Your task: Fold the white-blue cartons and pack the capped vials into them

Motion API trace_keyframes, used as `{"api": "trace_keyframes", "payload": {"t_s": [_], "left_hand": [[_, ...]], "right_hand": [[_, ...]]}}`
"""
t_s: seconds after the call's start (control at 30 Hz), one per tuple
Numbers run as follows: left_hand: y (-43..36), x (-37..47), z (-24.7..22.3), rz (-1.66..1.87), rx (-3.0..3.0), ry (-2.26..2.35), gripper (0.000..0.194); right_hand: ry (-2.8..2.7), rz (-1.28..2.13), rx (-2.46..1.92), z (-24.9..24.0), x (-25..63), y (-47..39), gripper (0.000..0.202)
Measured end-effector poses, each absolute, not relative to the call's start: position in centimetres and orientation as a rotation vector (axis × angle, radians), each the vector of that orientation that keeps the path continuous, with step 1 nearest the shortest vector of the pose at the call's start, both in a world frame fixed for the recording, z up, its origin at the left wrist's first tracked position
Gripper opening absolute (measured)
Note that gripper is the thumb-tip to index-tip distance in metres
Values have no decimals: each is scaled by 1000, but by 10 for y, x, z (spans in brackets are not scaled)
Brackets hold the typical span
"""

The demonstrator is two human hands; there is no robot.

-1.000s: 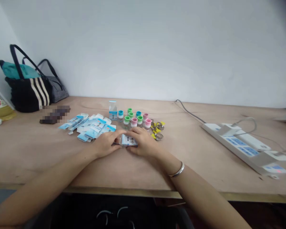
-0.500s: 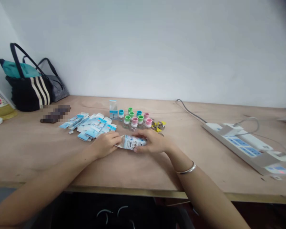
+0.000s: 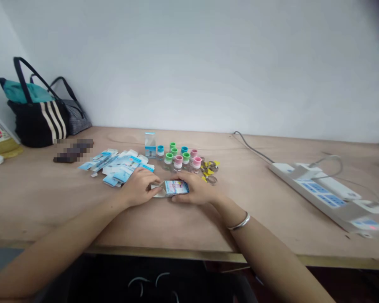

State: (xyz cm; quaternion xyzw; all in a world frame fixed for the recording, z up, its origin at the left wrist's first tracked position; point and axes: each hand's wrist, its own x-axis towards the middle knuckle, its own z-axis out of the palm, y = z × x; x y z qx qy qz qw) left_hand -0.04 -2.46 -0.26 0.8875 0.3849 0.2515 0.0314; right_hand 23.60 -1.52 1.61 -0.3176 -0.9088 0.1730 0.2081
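Observation:
A small blue-and-white carton lies on its side low over the table, its open flaps toward the left. My right hand, with a silver bangle on the wrist, wraps round the carton's right end. At the left end, the thumb and fingers of my left hand pinch the flaps. Just behind stand several small bottles with green, blue and pink caps. One carton with a clear window stands upright beside them. Flattened blue-and-white cartons lie in a pile behind my left hand.
Metal rings with yellow tabs lie right of the bottles. A white power strip with plugs and cables occupies the right side. Back left are a black striped bag, a blurred dark object and a bottle of yellow liquid.
The carton has turned, so another printed face is up. My right hand has shifted slightly left along it, and my left hand's thumb now shows apart from its fingers at the flaps.

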Motion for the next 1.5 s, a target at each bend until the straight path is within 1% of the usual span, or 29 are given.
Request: {"api": "trace_keyframes", "payload": {"t_s": [0.13, 0.2, 0.3, 0.37, 0.47, 0.53, 0.57, 0.67, 0.73, 0.87, 1.07, 1.17, 1.27, 1.4, 1.5], "left_hand": [[-27, 5, -1, 658, 2765, 1140, 13], [-29, 8, 2, 601, 2789, 1078, 15], [-29, 4, 8, 619, 2796, 1068, 18], [-27, -4, 13, 672, 2795, 1089, 25], [-24, -20, 18, 658, 2831, 1094, 43], [-23, -27, 18, 621, 2852, 1101, 48], [-22, -28, 18, 611, 2852, 1105, 45], [-23, -26, 15, 608, 2827, 1112, 29], [-24, -21, 13, 615, 2805, 1109, 26], [-26, -13, 9, 668, 2774, 1096, 29], [-29, -8, 6, 686, 2784, 1138, 31], [-29, -6, 5, 715, 2759, 1148, 32], [-29, -3, 1, 755, 2741, 1125, 38], [-30, 0, -3, 838, 2742, 1063, 53], [-32, 1, -2, 874, 2729, 1026, 62]], "right_hand": [[-2503, 422, -991, 11, 231, -14, 41], [-2483, 366, -1050, 9, 229, -13, 39], [-2474, 333, -1064, 9, 228, -14, 40], [-2465, 348, -1055, 10, 228, -15, 40], [-2447, 379, -1033, 12, 230, -16, 42], [-2443, 382, -1038, 13, 231, -16, 42], [-2444, 381, -1044, 13, 231, -16, 43], [-2461, 393, -1044, 13, 230, -17, 43], [-2476, 408, -1026, 13, 230, -17, 44], [-2472, 411, -1012, 11, 229, -18, 48], [-2471, 375, -1020, 9, 229, -17, 42], [-2468, 378, -1013, 10, 228, -17, 43], [-2467, 425, -982, 11, 228, -18, 49], [-2470, 473, -940, 13, 229, -18, 54], [-2468, 448, -972, 13, 229, -17, 55]]}}
